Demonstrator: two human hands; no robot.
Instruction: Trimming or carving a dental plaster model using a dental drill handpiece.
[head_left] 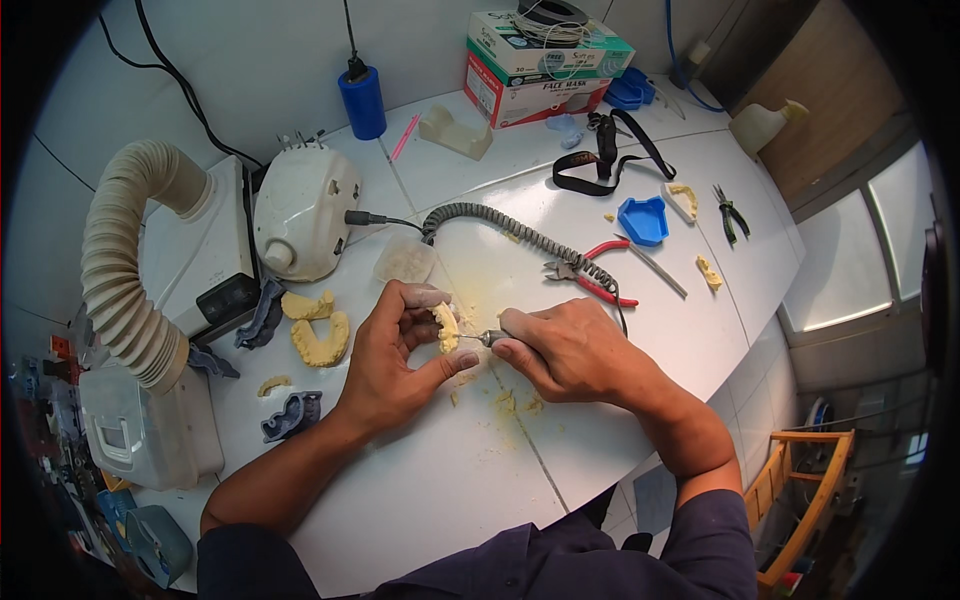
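Note:
My left hand point(392, 365) holds a small yellow dental cast piece point(446, 326) between fingers and thumb, above the white tiled worktop point(400, 470). My right hand point(570, 350) grips a metal rotary handpiece point(488, 338) with its thin tip at the piece. A coiled grey cable point(510, 225) runs from a white control box point(305, 220) toward the handpiece. Yellow shavings point(506, 404) lie below my hands. Yellow casts point(318, 346) and grey moulds point(290, 418) lie at the left. Red-handled cutters point(610, 287) lie just above my right hand.
A white hose point(130, 250) arches over a translucent case point(145, 430) at the left. Mask boxes point(535, 98), a blue cylinder point(362, 105) and black straps point(610, 170) sit at the back. A blue tray point(642, 220) and pliers point(731, 218) lie right. A wooden frame point(805, 510) stands below the worktop.

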